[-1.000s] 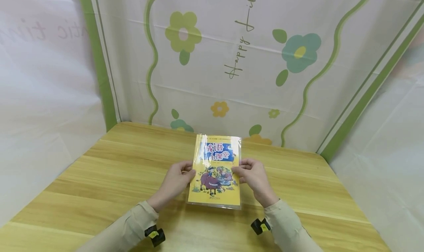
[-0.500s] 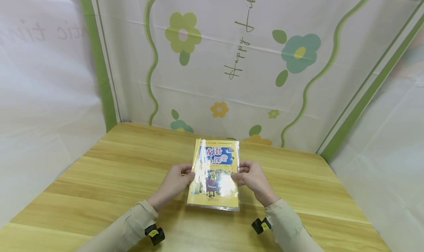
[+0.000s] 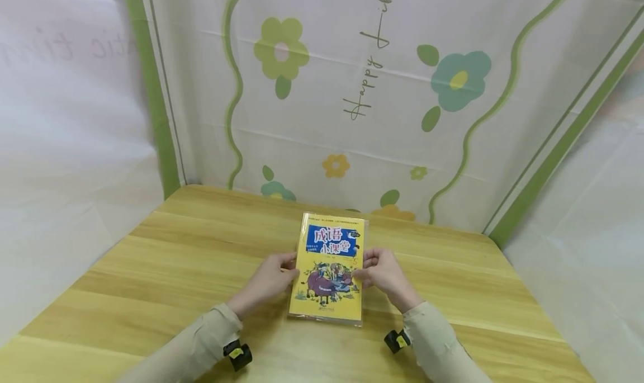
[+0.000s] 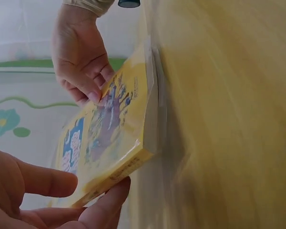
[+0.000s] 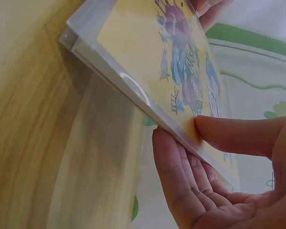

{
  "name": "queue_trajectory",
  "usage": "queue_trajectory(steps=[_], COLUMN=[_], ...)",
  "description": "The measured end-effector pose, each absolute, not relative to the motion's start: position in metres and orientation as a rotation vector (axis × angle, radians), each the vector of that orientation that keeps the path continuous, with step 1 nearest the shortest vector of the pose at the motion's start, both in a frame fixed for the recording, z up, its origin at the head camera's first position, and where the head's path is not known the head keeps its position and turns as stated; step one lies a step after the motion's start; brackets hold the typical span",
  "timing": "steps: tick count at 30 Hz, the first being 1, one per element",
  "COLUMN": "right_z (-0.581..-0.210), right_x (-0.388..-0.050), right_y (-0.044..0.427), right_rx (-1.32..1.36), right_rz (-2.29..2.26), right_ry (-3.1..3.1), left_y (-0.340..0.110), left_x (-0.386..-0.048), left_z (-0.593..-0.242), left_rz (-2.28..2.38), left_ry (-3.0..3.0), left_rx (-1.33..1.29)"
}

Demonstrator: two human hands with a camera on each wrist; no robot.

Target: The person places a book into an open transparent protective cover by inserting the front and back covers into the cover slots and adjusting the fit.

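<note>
A yellow book in a clear plastic cover is held between both hands, its front facing up with a blue title panel and a purple ox drawing. The left hand grips its left edge, and in the left wrist view the thumb lies over the cover with the fingers beneath the spine. On the opposite edge, the right hand pinches the book, thumb on top and fingers underneath, as the right wrist view shows. Both wrist views show the book tilted, its lower edge close above the wooden table.
The wooden table spreads out around the book. Behind it hangs a white curtain with printed flowers and green wavy lines, and more cloth closes off the left and right sides. Each sleeve carries a small black wrist camera.
The book has come slightly down and toward the person, and its tilt has shifted. Glare that crossed the cover half a second ago is gone. Both hands keep their grip.
</note>
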State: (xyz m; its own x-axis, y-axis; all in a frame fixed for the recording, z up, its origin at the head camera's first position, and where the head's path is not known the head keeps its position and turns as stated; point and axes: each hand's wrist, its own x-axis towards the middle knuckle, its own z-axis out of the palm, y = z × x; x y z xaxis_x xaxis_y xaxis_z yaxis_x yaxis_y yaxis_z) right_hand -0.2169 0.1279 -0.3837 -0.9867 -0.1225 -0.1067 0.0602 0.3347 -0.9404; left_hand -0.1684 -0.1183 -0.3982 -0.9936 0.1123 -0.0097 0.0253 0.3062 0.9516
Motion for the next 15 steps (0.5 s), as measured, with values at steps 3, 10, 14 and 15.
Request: queue_trajectory(steps=[3,10,14,15], right_z=[-0.387,-0.390,-0.389,-0.388], right_x=[-0.219,-0.221,-0.220,-0.220], right_y=[0.129,0.132,0.133,0.133], right_rx=[-0.056,-0.112,-0.161,-0.168], right_rz=[-1.691,-1.633,-1.590,-1.577], right_ry=[2.461,2.476,2.474,2.476], left_y=[-0.118,-0.120,-0.122,-0.122], left_x=[-0.169,-0.169,-0.167,-0.166], left_z=[-0.403,-0.411,-0.411,-0.411], left_rz=[1.746,1.758,1.757,1.752], left_ry=[2.491,2.461,2.443,2.444], left_rx=[0.152,0.189,0.224,0.237])
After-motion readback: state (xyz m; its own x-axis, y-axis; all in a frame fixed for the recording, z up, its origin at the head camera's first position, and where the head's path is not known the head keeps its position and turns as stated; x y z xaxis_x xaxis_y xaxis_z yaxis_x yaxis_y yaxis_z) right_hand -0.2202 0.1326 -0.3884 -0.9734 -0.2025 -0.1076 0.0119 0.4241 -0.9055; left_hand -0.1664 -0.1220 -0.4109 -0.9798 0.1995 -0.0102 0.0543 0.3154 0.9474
